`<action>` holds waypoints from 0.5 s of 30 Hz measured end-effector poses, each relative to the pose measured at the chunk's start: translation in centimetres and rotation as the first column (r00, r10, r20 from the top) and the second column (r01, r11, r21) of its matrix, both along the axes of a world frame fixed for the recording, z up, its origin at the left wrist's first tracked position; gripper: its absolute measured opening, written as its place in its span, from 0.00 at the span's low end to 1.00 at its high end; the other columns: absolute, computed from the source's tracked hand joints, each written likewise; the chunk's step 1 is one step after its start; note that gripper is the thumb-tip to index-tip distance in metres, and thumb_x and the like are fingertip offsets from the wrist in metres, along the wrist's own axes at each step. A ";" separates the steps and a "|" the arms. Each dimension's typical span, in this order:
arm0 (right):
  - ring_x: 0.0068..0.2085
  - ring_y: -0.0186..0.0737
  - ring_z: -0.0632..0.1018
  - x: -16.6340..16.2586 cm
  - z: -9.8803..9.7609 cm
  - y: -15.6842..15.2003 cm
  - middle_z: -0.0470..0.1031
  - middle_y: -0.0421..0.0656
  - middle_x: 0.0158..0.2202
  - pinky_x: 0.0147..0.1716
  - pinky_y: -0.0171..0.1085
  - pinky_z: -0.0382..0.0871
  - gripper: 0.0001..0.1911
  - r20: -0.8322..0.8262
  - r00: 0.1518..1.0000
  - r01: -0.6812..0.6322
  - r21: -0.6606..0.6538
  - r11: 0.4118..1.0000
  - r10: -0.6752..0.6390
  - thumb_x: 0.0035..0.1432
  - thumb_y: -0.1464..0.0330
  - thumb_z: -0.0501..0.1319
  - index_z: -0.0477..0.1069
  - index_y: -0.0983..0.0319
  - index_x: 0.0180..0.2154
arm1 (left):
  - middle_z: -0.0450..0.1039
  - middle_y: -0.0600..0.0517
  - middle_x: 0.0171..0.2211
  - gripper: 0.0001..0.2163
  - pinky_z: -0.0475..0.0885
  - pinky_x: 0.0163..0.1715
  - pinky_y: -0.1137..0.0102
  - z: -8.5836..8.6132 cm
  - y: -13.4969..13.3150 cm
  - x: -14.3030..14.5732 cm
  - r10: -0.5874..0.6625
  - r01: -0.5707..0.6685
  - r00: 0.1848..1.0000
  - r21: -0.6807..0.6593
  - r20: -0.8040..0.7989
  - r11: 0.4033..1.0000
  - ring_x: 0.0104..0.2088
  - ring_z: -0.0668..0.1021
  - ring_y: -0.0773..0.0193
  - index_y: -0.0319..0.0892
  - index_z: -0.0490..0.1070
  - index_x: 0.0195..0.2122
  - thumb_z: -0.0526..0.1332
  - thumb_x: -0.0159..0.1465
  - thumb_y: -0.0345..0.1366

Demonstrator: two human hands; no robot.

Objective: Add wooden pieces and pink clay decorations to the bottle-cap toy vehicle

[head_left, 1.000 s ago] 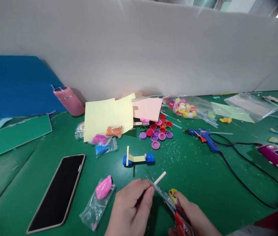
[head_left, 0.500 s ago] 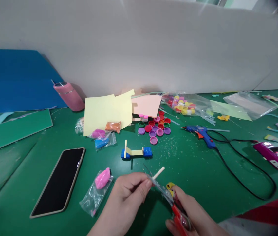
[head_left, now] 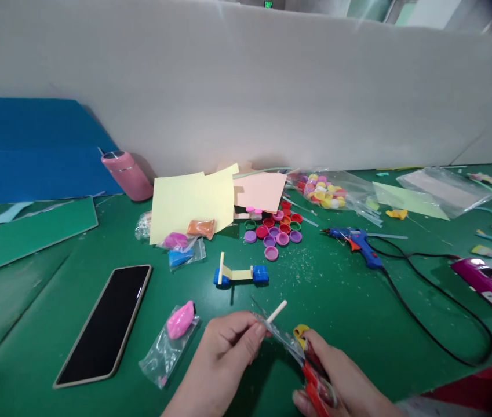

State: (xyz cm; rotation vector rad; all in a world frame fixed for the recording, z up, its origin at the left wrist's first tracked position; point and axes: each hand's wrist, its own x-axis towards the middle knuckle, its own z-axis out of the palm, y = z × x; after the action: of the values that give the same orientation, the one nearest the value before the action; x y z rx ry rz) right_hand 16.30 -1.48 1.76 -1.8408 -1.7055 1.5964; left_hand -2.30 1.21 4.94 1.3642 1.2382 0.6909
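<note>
My left hand (head_left: 223, 359) pinches a short cream stick (head_left: 277, 311) at its near end, with the far end pointing up and right. My right hand (head_left: 341, 382) grips red-handled scissors (head_left: 298, 356). Their blades are parted around the stick, close to my left fingertips. A small yellow piece (head_left: 300, 332) lies on the green table (head_left: 341, 301) just behind the scissors. A little model (head_left: 240, 275) of two blue caps joined by yellow strips stands beyond my hands.
A black phone (head_left: 106, 324) lies at the left, with a bag of pink clay (head_left: 174, 336) beside it. Further back lie yellow paper (head_left: 191, 200), loose bottle caps (head_left: 274, 229), a blue glue gun (head_left: 356, 240) with its black cord, and a pink bottle (head_left: 126, 174). A white board closes off the back.
My hands with the stick and scissors have stayed almost in place. The view shifted slightly; the scissor blades sit a little nearer my left fingertips.
</note>
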 end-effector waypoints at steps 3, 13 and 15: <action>0.20 0.30 0.67 0.0 -0.5 0.4 0.65 0.33 0.18 0.21 0.29 0.59 0.13 0.000 1.000 0.007 -0.044 0.999 -0.007 0.44 0.65 0.62 0.63 0.59 0.33 | 0.59 0.56 0.18 0.13 0.58 0.20 0.75 -0.2 -0.1 0.3 0.047 -0.037 0.996 0.121 -0.081 0.992 0.21 0.63 0.68 0.40 0.65 0.21 0.51 0.61 0.37; 0.22 0.33 0.72 -0.5 -0.2 0.9 0.69 0.34 0.22 0.22 0.30 0.60 0.15 0.057 0.997 0.054 0.027 0.998 -0.055 0.43 0.66 0.62 0.63 0.57 0.36 | 0.56 0.58 0.17 0.12 0.57 0.20 0.75 -0.2 0.5 0.1 0.086 -0.088 0.995 0.027 0.056 0.996 0.20 0.61 0.69 0.40 0.66 0.20 0.54 0.60 0.37; 0.23 0.33 0.72 -0.6 -0.7 0.7 0.70 0.35 0.24 0.23 0.30 0.61 0.14 0.024 0.997 0.072 0.046 0.996 -0.073 0.45 0.67 0.61 0.63 0.57 0.37 | 0.53 0.59 0.16 0.13 0.56 0.19 0.75 -0.5 0.8 0.0 0.111 -0.090 0.977 -0.119 0.181 0.989 0.19 0.59 0.70 0.39 0.67 0.20 0.55 0.59 0.39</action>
State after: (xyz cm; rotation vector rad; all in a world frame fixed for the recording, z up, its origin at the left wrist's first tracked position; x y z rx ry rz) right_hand 15.69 -0.82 1.04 -1.8870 -1.6510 1.5009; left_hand -2.34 1.99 4.45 1.1251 1.1825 0.7918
